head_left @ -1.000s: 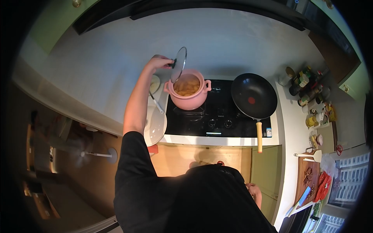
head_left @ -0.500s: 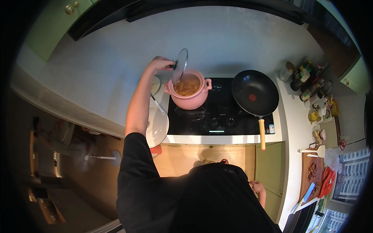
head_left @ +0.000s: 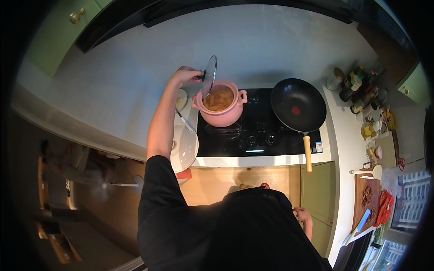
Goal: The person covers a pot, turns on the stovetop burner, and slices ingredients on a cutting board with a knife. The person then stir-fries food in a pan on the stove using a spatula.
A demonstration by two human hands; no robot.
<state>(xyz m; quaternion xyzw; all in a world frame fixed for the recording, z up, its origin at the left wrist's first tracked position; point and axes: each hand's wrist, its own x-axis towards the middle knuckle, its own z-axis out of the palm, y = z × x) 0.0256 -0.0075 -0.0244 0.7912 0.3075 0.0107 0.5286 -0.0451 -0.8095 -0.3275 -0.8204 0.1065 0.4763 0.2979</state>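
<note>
My left hand (head_left: 189,75) pinches the dark knob of a glass lid (head_left: 209,77). The lid is tilted nearly on edge over the left side of a pink pot (head_left: 221,119), its lower rim close to the pot's mouth; whether they touch I cannot tell. Brownish chunks of food in liquid (head_left: 219,99) fill the uncovered pot, which sits on the left of the black stove (head_left: 255,124). Beside my body at lower right, my right hand (head_left: 302,214) has curled fingers. My black shirt partly covers it, so anything inside it is hidden.
A black frying pan (head_left: 298,97) with a yellow handle stands on the right of the stove. A white lid (head_left: 184,151) and a ladle (head_left: 184,121) lie left. Bottles (head_left: 355,86) line the right counter, with a cutting board (head_left: 365,189) and a knife (head_left: 360,223) nearer me.
The view has shifted slightly. My left hand still keeps the lid raised and tilted above the pot, and my right hand stays by my side.
</note>
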